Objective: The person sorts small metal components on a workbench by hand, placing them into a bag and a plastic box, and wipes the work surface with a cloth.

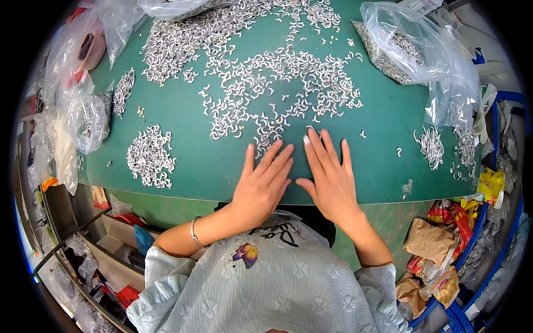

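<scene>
Many small silvery curved metal pieces point(277, 77) lie spread over the green tabletop point(200, 166). My left hand point(261, 180) rests palm down near the front edge, its fingers stretched out. Its fingertips reach a narrow strip of the pieces point(268, 130). To its right my right hand point(332, 180) lies flat, fingers extended and thumb out to the left. I see nothing held in either hand, though what is under the palms is hidden. A separate heap of the curved pieces point(150, 156) sits to the left of my left hand.
A bigger mass of pieces point(183, 44) covers the far left of the table. Clear plastic bags point(89, 119) stand at left, another bag of pieces point(394, 50) at far right. Small piles point(430, 147) lie at right. Below are drawers point(119, 244) and a blue-framed rack point(472, 250).
</scene>
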Available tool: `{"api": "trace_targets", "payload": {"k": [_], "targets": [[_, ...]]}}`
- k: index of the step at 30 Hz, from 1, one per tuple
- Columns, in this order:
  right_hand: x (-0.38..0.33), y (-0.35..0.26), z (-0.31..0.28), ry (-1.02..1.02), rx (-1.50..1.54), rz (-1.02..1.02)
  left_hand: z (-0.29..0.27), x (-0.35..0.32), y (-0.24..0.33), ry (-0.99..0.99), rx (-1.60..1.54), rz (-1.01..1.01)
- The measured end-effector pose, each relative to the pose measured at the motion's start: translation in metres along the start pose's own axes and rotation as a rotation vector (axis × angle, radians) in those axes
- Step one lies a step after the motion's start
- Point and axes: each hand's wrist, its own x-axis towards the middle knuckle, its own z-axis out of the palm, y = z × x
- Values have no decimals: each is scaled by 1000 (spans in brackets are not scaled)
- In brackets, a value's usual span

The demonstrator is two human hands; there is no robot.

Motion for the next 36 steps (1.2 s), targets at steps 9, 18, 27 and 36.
{"api": "trace_targets", "payload": {"k": [9,18,27,36], "targets": [[17,8,-5,69,75,-99,-2,8,-3,21,-66,41],[-15,15,-15,22,69,-65,-5,2,-6,16,-123,11],[-18,18,-8,-18,17,-23,-10,1,-8,24,-134,-19],[-59,52,-14,300,-159,268,-6,4,-4,27,-181,-37]]}}
